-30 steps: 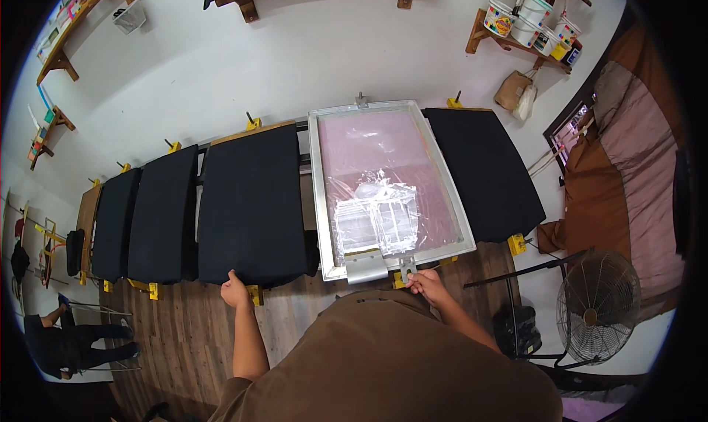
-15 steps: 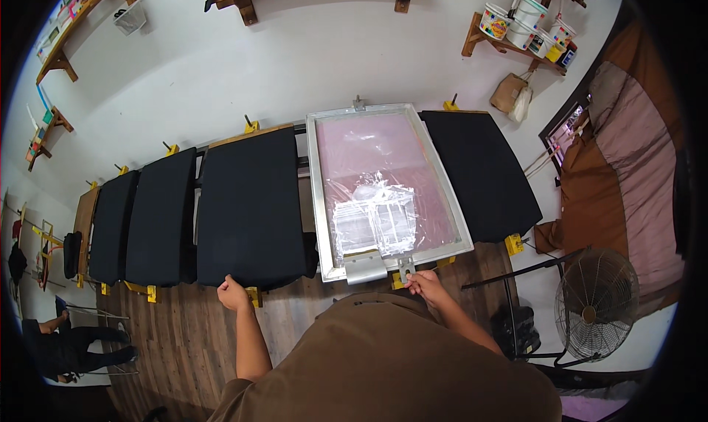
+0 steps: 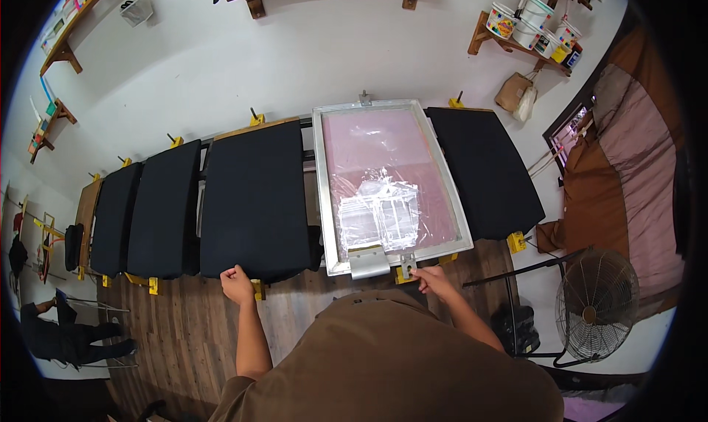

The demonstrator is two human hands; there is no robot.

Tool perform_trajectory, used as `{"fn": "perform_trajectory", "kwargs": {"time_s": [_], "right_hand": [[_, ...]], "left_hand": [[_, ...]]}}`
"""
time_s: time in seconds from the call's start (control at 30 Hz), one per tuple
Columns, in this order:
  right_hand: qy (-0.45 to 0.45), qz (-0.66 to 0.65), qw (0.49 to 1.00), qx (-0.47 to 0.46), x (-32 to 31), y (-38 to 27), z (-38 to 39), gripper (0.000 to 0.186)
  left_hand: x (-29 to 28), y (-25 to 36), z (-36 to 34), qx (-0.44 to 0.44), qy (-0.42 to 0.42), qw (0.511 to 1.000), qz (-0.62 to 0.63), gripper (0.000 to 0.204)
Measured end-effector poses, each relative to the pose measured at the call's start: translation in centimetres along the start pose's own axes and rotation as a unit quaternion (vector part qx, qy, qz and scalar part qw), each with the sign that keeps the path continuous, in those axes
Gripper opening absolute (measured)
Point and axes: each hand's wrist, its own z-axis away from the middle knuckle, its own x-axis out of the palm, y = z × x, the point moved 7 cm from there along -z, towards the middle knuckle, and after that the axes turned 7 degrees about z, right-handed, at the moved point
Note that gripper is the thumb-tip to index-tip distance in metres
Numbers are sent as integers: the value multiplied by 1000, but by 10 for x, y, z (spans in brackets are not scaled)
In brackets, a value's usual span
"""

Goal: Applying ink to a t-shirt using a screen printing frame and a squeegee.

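A silk screen (image 3: 319, 193) with a metal frame and pinkish mesh lies over one of the boards in the row. Clear tape covers its lower part, around a pale printed design. My right hand (image 3: 434, 282) pinches the small metal bracket (image 3: 407, 265) at the frame's near edge. Beside that bracket, a bent metal plate (image 3: 369, 264) is fixed to the frame. My left hand (image 3: 236, 284) is closed at the near edge of a board covered in black cloth (image 3: 254, 201). Whether cloth is between its fingertips is hidden.
More black-covered boards (image 3: 162, 212) run leftward; another (image 3: 483, 171) stands right of the screen. Yellow clamps (image 3: 517, 241) jut from the row. A floor fan (image 3: 596, 304) stands right, below a hanging brown-and-pink cloth (image 3: 627, 149). Another person (image 3: 74, 330) is far left. Buckets (image 3: 527, 31) fill a shelf.
The view has shifted slightly, moving the boards and screen a little in the picture. My left fingers have curled in more. My right hand stays at the bracket.
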Motion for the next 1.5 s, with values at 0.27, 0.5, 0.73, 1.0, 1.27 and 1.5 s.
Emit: {"fn": "perform_trajectory", "kwargs": {"time_s": [0.27, 0.5, 0.73, 1.0, 1.27, 1.5], "right_hand": [[203, 382, 807, -403, 37, -124, 59, 41], [-8, 488, 741, -461, 110, -167, 28, 49], [11, 550, 729, -408, 124, -181, -7, 28], [32, 526, 753, -393, 118, -191, -33, 21], [-36, 567, 755, -326, 114, -215, -69, 24], [-70, 565, 749, -338, 112, -214, -70, 25]], "left_hand": [[2, 137, 74, 395, -85, 914, -37, 26], [70, 217, 218, 473, -543, 690, 73, 59], [126, 210, 261, 574, -509, 641, -24, 34], [156, 208, 247, 508, -495, 701, -71, 9], [197, 217, 221, 478, -562, 664, -121, 17], [192, 224, 224, 400, -598, 675, -163, 24]]}}
